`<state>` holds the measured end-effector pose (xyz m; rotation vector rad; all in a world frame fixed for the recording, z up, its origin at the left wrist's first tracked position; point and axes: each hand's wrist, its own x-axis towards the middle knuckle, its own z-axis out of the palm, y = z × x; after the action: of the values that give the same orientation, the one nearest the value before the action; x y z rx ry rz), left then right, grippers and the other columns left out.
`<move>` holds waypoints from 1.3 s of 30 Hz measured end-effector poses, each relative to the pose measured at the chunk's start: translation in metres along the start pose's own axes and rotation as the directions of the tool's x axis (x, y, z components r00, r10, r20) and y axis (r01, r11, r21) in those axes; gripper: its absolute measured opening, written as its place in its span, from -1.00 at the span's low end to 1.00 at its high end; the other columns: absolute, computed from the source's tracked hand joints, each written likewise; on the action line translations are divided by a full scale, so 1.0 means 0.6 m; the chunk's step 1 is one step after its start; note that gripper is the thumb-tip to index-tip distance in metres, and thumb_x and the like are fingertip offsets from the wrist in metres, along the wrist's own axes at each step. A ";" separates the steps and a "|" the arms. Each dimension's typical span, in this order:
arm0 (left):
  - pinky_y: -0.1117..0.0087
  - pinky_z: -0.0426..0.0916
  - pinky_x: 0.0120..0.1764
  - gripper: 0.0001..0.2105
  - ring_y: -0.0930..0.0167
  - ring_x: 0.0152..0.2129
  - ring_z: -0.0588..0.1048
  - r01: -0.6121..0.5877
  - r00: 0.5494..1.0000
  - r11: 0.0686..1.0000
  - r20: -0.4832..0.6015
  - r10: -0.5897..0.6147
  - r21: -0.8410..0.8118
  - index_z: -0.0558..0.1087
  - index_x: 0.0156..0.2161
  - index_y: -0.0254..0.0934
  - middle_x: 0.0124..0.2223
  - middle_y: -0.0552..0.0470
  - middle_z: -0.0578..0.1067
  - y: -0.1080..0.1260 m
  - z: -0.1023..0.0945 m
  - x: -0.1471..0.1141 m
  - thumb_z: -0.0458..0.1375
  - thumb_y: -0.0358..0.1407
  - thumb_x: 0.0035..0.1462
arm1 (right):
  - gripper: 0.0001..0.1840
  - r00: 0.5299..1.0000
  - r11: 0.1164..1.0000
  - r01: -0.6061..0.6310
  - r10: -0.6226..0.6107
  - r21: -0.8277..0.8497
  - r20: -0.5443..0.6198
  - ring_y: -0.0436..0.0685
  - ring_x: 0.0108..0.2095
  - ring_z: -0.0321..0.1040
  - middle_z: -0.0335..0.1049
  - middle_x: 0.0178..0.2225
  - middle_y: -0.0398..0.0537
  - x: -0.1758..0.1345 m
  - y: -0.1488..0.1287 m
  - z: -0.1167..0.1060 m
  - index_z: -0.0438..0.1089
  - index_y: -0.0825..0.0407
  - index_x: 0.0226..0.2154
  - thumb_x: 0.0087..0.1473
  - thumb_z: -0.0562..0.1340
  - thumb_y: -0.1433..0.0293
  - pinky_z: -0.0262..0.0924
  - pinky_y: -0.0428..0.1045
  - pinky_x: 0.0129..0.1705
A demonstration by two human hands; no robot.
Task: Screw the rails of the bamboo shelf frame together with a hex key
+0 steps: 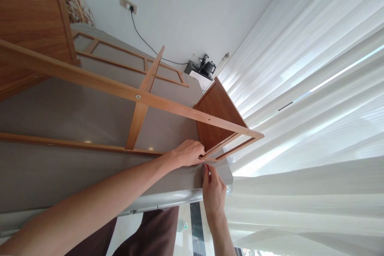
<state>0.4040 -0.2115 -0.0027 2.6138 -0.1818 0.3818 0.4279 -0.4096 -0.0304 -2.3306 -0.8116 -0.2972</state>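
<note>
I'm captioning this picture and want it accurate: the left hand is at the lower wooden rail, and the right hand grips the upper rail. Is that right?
Not quite. The head view shows the right hand beneath the left hand, fingertips pinched together, well away from the upper rail. The rest stands.

The left arm [99,204], bare, slants from the near left corner toward the middle, its elbow only slightly bent. Its wrist [173,159] lies almost in line with the forearm, and the left hand [189,153] is turned back upward, fingers bent and curled in at the right. The right forearm [221,234], also bare, rises from the near edge, right of the middle, pointing far. The right hand [214,186] has thumb and forefinger pinched together, remaining fingers folded toward the palm. Its fingertips sit just beside the left hand's, on the near side.
</note>
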 end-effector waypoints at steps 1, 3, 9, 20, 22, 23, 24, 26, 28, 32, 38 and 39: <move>0.38 0.36 -0.35 -0.80 0.30 -0.32 0.59 0.000 1.000 1.000 0.002 0.000 0.001 0.56 -0.43 -0.22 -0.30 0.00 0.63 0.000 0.000 0.000 0.26 -0.20 0.19 | -0.47 1.000 1.000 -0.004 0.004 0.003 0.005 0.16 -0.45 0.45 0.53 -0.43 0.00 0.001 -0.001 -0.001 0.52 -0.02 -0.22 0.32 0.04 -0.05 0.16 -0.03 -0.40; 0.38 0.36 -0.34 -0.81 0.29 -0.31 0.59 0.003 1.000 1.000 0.006 -0.003 0.003 0.57 -0.42 -0.22 -0.29 -0.01 0.63 -0.001 0.000 0.000 0.26 -0.20 0.19 | -0.48 0.999 0.999 -0.032 0.032 0.019 0.009 0.14 -0.49 0.43 0.52 -0.46 -0.03 0.006 -0.005 -0.003 0.51 -0.03 -0.25 0.31 0.05 -0.06 0.14 -0.03 -0.43; 0.38 0.37 -0.30 -0.82 0.28 -0.28 0.60 0.008 1.000 1.000 0.013 -0.009 0.015 0.58 -0.39 -0.23 -0.25 -0.03 0.64 -0.001 0.000 0.000 0.24 -0.21 0.19 | -0.47 0.981 0.967 -0.195 0.195 0.163 0.016 0.08 -0.62 0.36 0.52 -0.51 -0.09 0.028 -0.013 -0.011 0.42 -0.01 -0.37 0.25 0.11 -0.11 0.16 -0.06 -0.54; 0.38 0.37 -0.31 -0.82 0.28 -0.28 0.61 0.000 1.000 1.000 -0.004 0.000 0.023 0.58 -0.35 -0.22 -0.22 -0.01 0.65 -0.006 0.006 0.000 0.24 -0.19 0.20 | -0.51 0.970 0.929 -0.241 0.237 0.280 0.050 0.08 -0.55 0.46 0.56 -0.44 -0.09 0.015 -0.008 -0.019 0.43 0.00 -0.30 0.24 0.14 -0.07 0.29 -0.07 -0.48; 0.37 0.37 -0.31 -0.82 0.27 -0.29 0.61 -0.001 1.000 1.000 -0.005 0.001 0.028 0.59 -0.35 -0.22 -0.22 -0.01 0.65 -0.005 0.007 0.001 0.23 -0.19 0.21 | -0.54 0.973 0.939 -0.229 0.227 0.257 0.038 0.07 -0.56 0.45 0.58 -0.39 -0.09 0.013 -0.006 -0.013 0.44 -0.01 -0.29 0.25 0.14 -0.05 0.29 -0.06 -0.48; 0.37 0.37 -0.32 -0.82 0.27 -0.29 0.61 -0.001 1.000 1.000 -0.004 0.001 0.031 0.59 -0.35 -0.22 -0.23 -0.01 0.65 -0.005 0.006 0.001 0.23 -0.19 0.21 | -0.55 0.975 0.946 -0.220 0.219 0.240 0.031 0.07 -0.57 0.44 0.58 -0.38 -0.09 0.012 -0.005 -0.010 0.45 -0.01 -0.29 0.26 0.14 -0.04 0.27 -0.06 -0.48; 0.37 0.37 -0.31 -0.82 0.26 -0.29 0.61 -0.001 1.000 0.999 -0.004 0.002 0.034 0.59 -0.35 -0.22 -0.24 -0.01 0.65 -0.004 0.005 0.001 0.23 -0.19 0.21 | -0.55 0.978 0.953 -0.208 0.209 0.221 0.022 0.07 -0.57 0.43 0.58 -0.39 -0.10 0.012 -0.005 -0.008 0.45 -0.02 -0.29 0.26 0.14 -0.04 0.25 -0.06 -0.49; 0.37 0.37 -0.31 -0.82 0.26 -0.29 0.61 -0.001 1.000 0.999 -0.001 0.001 0.036 0.59 -0.37 -0.22 -0.24 -0.01 0.65 -0.002 0.003 0.000 0.24 -0.21 0.21 | -0.56 0.983 0.967 -0.182 0.185 0.178 0.003 0.08 -0.56 0.43 0.57 -0.40 -0.10 0.013 -0.006 -0.004 0.46 -0.03 -0.30 0.26 0.13 -0.03 0.22 -0.05 -0.47; 0.37 0.37 -0.32 -0.83 0.27 -0.29 0.61 0.000 1.000 0.999 0.002 0.000 0.033 0.59 -0.38 -0.22 -0.25 0.00 0.65 0.000 -0.001 -0.001 0.24 -0.22 0.20 | -0.56 0.987 0.979 -0.158 0.161 0.133 -0.012 0.10 -0.53 0.45 0.57 -0.40 -0.10 0.014 -0.008 -0.002 0.47 -0.03 -0.29 0.26 0.13 -0.02 0.20 -0.04 -0.44; 0.38 0.38 -0.32 -0.83 0.28 -0.28 0.61 0.001 1.000 1.000 0.002 -0.001 0.012 0.58 -0.38 -0.23 -0.26 0.00 0.65 0.001 -0.003 -0.001 0.25 -0.21 0.20 | -0.55 0.992 0.991 -0.126 0.128 0.050 -0.025 0.12 -0.51 0.46 0.57 -0.41 -0.09 0.011 -0.008 -0.002 0.48 -0.04 -0.28 0.27 0.10 -0.02 0.16 -0.04 -0.41; 0.37 0.42 -0.26 -0.80 0.30 -0.27 0.60 0.004 1.000 1.000 0.005 -0.004 0.009 0.58 -0.41 -0.23 -0.30 -0.02 0.63 0.000 0.003 0.002 0.26 -0.19 0.20 | -0.49 0.990 0.993 -0.120 0.120 0.001 -0.080 0.13 -0.52 0.44 0.53 -0.48 -0.10 0.007 -0.003 0.001 0.48 -0.03 -0.28 0.26 0.07 -0.06 0.14 -0.04 -0.42; 0.38 0.43 -0.25 -0.80 0.30 -0.27 0.60 0.005 1.000 1.000 0.007 -0.005 0.012 0.57 -0.41 -0.23 -0.30 -0.02 0.63 0.000 0.003 0.002 0.26 -0.19 0.20 | -0.48 0.989 0.993 -0.121 0.120 -0.001 -0.090 0.13 -0.53 0.43 0.51 -0.50 -0.10 0.008 -0.003 0.002 0.49 -0.02 -0.29 0.26 0.07 -0.07 0.13 -0.04 -0.43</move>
<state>0.4058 -0.2127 -0.0040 2.6267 -0.1763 0.3736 0.4305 -0.4056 -0.0288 -2.3431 -0.6245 -0.3493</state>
